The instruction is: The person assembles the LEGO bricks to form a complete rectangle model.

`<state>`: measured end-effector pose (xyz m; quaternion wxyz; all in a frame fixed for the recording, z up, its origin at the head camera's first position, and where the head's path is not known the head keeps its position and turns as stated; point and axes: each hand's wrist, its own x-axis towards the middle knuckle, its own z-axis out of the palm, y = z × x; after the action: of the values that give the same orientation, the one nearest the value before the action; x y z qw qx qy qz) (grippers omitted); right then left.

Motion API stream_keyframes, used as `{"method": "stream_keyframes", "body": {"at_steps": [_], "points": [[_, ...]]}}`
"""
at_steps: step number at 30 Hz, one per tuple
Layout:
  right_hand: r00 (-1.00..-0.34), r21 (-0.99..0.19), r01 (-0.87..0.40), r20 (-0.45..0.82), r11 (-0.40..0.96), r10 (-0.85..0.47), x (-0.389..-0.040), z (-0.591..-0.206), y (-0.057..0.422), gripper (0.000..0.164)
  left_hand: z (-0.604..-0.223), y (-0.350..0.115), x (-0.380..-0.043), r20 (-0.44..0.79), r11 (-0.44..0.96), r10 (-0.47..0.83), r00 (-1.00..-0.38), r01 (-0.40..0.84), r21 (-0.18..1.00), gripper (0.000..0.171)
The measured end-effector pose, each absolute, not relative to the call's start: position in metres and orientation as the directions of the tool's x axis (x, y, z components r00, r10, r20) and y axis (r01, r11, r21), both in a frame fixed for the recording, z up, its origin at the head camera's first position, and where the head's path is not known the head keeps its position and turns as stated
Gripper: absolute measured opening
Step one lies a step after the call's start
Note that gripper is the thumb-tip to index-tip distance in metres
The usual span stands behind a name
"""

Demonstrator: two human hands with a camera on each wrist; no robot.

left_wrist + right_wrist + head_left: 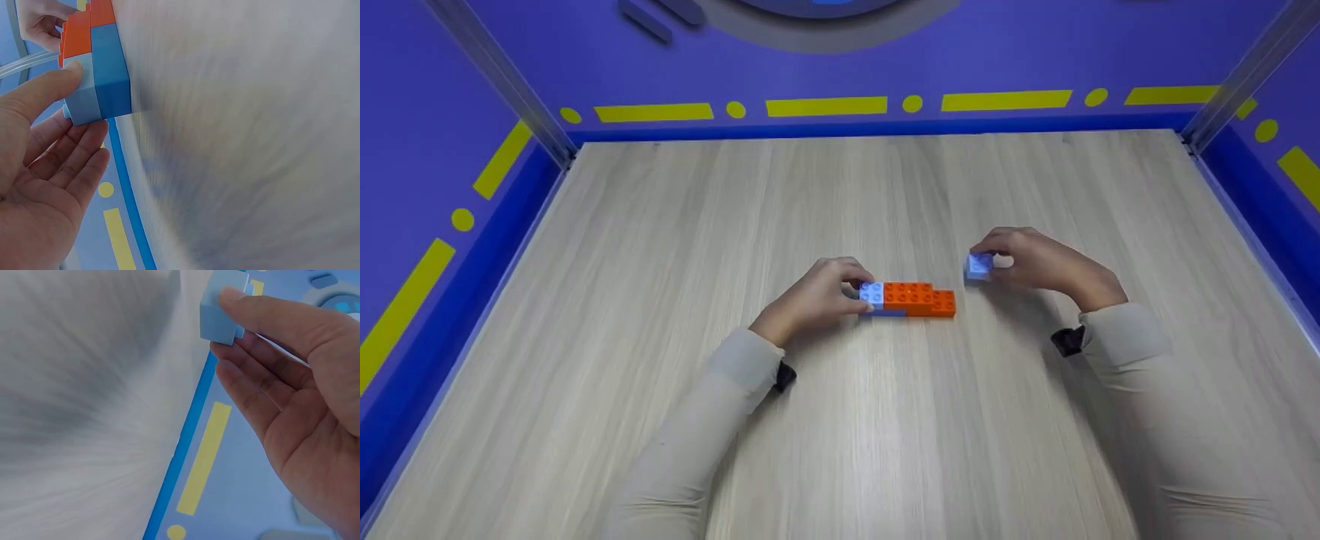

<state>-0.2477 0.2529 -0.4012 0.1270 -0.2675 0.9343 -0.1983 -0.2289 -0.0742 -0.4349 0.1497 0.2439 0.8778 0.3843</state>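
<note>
My left hand (821,296) pinches the left end of a joined row of toy building bricks between thumb and fingers. That end is a light blue brick (873,292), stacked on a darker blue brick (111,73). Beside it in the top layer is an orange brick (906,294), and a lower orange brick (944,302) sticks out at the right end. Off to the right and a little farther back, my right hand (1035,259) pinches a single light blue brick (220,309), its studs turned toward the palm in the right wrist view. A gap separates this brick from the row.
Both hands work over the middle of a pale wood-grain table (780,202). Purple-blue panels with yellow dashes and dots stand along its back and sides, such as the back panel (825,79). Dark wrist straps (1068,341) show at the sleeve cuffs.
</note>
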Motion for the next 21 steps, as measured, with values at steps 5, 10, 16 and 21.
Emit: {"method": "stream_keyframes", "body": {"at_steps": [5, 10, 16, 21], "points": [[-0.805, -0.429, -0.491, -0.109, 0.758, -0.583, -0.245, -0.397, 0.247, 0.037, -0.434, -0.074, -0.228, -0.078, 0.586, 0.539, -0.839, 0.307, 0.75, 0.029], [-0.787, -0.425, -0.526, -0.083, 0.736, -0.611, -0.242, -0.394, 0.242, 0.037, -0.435, -0.074, -0.228, -0.077, 0.586, 0.54, -0.838, 0.308, 0.749, 0.028], [-0.771, -0.41, -0.555, -0.072, 0.724, -0.632, -0.239, -0.391, 0.237, 0.036, -0.435, -0.074, -0.229, -0.059, 0.571, 0.552, -0.832, 0.326, 0.753, 0.03], [-0.763, -0.405, -0.565, -0.075, 0.719, -0.642, -0.238, -0.39, 0.234, 0.036, -0.435, -0.074, -0.23, -0.07, 0.576, 0.549, -0.833, 0.317, 0.753, 0.03]]}}
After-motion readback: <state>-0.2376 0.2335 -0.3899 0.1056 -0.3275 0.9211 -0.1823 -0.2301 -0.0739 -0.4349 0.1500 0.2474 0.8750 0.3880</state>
